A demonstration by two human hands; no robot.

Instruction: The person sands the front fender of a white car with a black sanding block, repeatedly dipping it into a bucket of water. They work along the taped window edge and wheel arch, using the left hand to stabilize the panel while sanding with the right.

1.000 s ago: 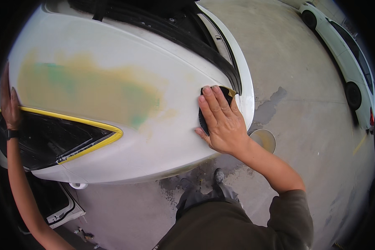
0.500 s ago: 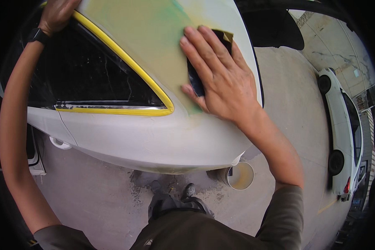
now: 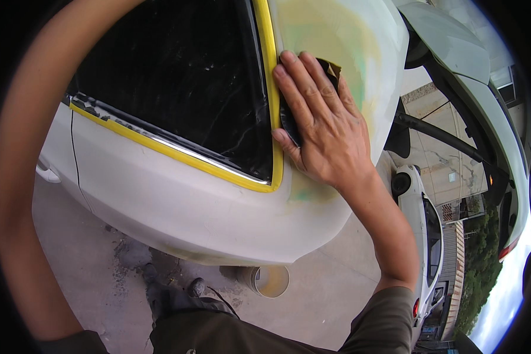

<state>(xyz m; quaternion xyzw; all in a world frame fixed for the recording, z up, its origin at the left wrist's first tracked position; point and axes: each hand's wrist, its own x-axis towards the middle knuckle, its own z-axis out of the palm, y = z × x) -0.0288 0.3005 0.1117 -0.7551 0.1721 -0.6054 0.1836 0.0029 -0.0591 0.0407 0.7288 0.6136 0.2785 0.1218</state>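
Note:
My right hand lies with fingers stretched over a folded black sheet of sandpaper, pressing it to the car's rear pillar. One yellowish corner of the sheet pokes out past the fingers. Under and around it, the white car body has sanded patches of yellow and green. Just left of my fingertips runs yellow masking tape that edges the dark rear side window. My left arm reaches up along the left side, its hand beyond the top edge of the picture.
Below the car's rear corner a bucket with cloudy liquid stands on the concrete floor, near my feet. To the right rises an open trunk lid. Another white car is parked beyond it.
My right hand has slid with the sandpaper toward the window's taped edge. My left hand has gone out of view. The view has shifted, bringing the open trunk lid into sight.

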